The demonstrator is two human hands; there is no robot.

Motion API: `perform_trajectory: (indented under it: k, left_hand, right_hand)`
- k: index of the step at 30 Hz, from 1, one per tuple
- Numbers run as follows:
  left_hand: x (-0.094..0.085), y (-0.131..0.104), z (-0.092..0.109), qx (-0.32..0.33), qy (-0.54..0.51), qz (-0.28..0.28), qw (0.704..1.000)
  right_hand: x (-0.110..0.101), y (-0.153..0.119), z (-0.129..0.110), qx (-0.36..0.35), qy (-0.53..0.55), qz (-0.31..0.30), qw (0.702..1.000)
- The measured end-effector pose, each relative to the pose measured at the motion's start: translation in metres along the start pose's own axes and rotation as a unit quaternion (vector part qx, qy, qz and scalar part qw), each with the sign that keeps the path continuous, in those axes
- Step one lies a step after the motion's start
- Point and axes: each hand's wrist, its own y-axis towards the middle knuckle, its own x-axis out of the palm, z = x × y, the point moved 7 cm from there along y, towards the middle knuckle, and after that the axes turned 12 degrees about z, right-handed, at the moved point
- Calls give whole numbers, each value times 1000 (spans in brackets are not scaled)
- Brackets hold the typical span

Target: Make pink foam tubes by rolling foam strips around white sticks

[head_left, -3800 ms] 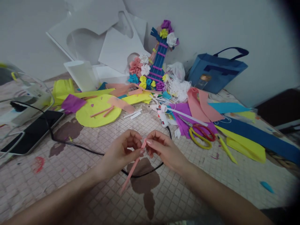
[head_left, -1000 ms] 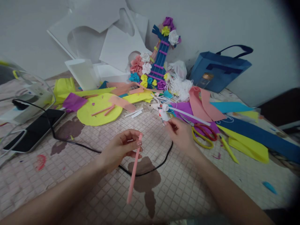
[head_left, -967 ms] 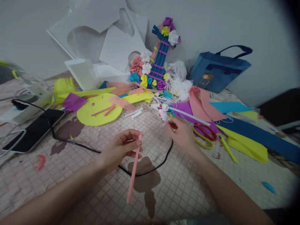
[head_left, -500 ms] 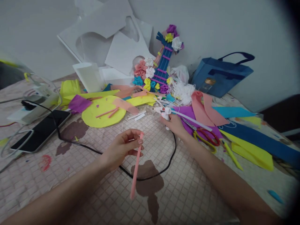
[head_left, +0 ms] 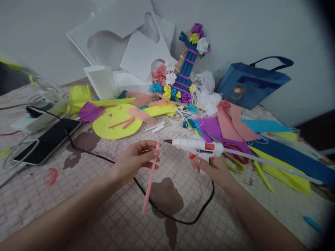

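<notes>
Between the thumb and fingers of my left hand (head_left: pixel 138 158) is a thin pink paper strip (head_left: pixel 149 184), its top end up and its long part hanging down toward me. My right hand (head_left: pixel 214 169) is wrapped round the handle of a white glue gun (head_left: pixel 195 146). The dark nozzle points left, close to the strip's top end but apart from it. A clear glue stick sticks out of the gun's back. Behind the hands lies a yellow paper oval (head_left: pixel 117 130) with rolled pink strips (head_left: pixel 128 122) on it.
A black cord (head_left: pixel 183 222) loops across the table to a power strip (head_left: pixel 24 120). A phone (head_left: pixel 48 141) lies at the left. Scissors (head_left: pixel 237 167) and crepe paper (head_left: pixel 282 172) lie at the right. A flower-covered paper guitar (head_left: pixel 187 69) and blue bag (head_left: pixel 251 85) stand behind.
My right hand has lifted the glue gun off the far part of the table and brought it nearer, beside the pink strip. My left hand has hardly moved.
</notes>
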Motion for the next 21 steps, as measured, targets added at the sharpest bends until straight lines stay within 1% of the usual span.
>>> perform_trajectory:
  k: [3,9,13,21]
  left_hand:
    - [-1,0,1,11,10,1,1000]
    - [-2,-1,4,29,26,7,999]
    - [0,-2,6,35,29,14,999]
    - [0,-2,5,41,42,11,998]
  right_hand:
    - [4,-3,-3,-22,-29,-6,999]
    - [5,-4,-10,-56,-77,-2,995]
    - [6,-3,-9,-63,-112,-3,992]
    - [6,-3,-11,-57,-123,-7,991]
